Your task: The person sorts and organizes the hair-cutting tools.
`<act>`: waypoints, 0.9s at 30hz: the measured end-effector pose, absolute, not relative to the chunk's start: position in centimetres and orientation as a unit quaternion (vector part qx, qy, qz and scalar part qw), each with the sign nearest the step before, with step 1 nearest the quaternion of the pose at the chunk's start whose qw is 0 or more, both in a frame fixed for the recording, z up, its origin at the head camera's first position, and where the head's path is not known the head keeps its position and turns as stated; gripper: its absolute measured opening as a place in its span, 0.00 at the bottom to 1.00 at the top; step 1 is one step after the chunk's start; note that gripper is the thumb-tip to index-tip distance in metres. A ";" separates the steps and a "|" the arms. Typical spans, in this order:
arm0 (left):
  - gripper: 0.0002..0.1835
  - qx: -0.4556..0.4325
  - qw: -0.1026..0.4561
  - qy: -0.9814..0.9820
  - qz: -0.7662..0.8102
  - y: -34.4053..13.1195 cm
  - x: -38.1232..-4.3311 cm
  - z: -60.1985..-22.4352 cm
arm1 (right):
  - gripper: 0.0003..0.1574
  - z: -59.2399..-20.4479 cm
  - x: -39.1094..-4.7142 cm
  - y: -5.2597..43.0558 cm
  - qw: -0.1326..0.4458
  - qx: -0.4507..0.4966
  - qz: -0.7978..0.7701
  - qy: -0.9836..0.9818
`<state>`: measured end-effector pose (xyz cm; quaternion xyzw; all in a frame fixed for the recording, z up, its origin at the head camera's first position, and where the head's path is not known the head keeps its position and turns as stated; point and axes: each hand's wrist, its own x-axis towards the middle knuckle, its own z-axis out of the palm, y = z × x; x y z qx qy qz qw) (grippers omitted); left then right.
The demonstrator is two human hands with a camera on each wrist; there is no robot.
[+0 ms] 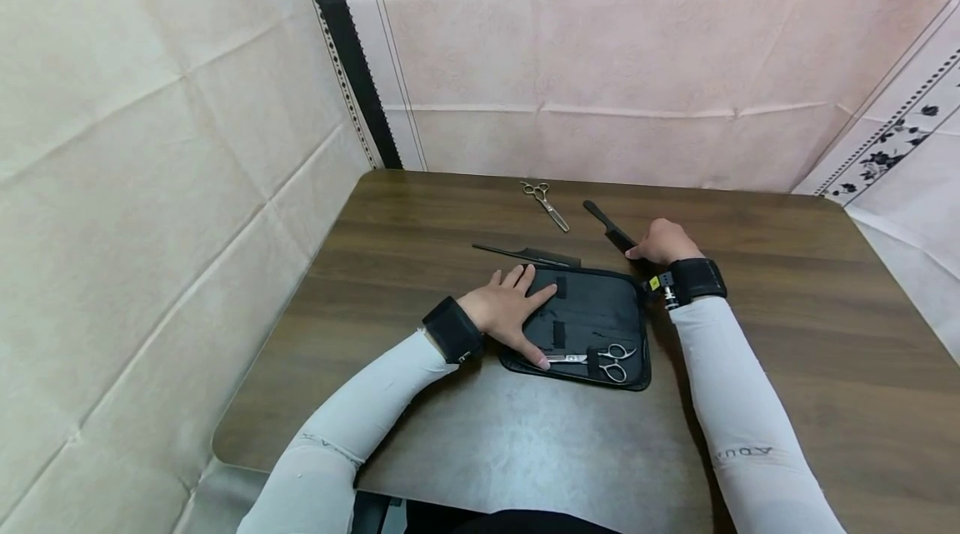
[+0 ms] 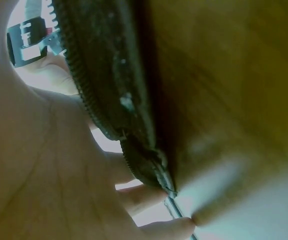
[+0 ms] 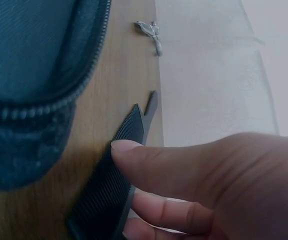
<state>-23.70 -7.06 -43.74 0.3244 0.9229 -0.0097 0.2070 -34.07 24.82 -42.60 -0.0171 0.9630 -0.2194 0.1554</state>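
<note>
A black zippered case (image 1: 592, 317) lies open and flat on the table. My left hand (image 1: 506, 309) rests on its left side with the fingers spread. Strapped near the case's front edge is a pair of scissors (image 1: 615, 363), its blade tips close to my left thumb. Beyond the case's right corner, my right hand (image 1: 663, 242) pinches a black wide-toothed comb with a handle (image 1: 617, 236). In the right wrist view the thumb lies across the toothed part of that comb (image 3: 106, 190), with curled fingers behind it.
A thin-tailed black comb (image 1: 525, 254) lies along the case's far edge. Farther back, a second pair of scissors (image 1: 546, 205) sits near the rear of the wooden table (image 1: 420, 267). Pale cloth walls (image 1: 637, 59) rise behind and to the left.
</note>
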 end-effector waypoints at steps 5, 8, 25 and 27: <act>0.70 0.325 0.206 0.923 -0.009 -7.1 -23.7 -43.8 | 0.22 -42.8 -34.1 25.0 0.163 -0.018 -0.222 0.961; 0.70 0.325 0.206 0.923 -0.009 -7.1 -23.7 -43.9 | 0.23 -42.9 -34.1 25.1 0.165 -0.018 -0.227 0.960; 0.70 0.322 0.210 0.923 -0.012 -7.0 -23.7 -43.8 | 0.19 -42.2 -33.9 24.8 0.158 -0.023 -0.260 0.952; 0.70 0.323 0.210 0.923 -0.013 -7.0 -23.7 -43.8 | 0.18 -42.1 -33.9 24.8 0.153 -0.028 -0.260 0.953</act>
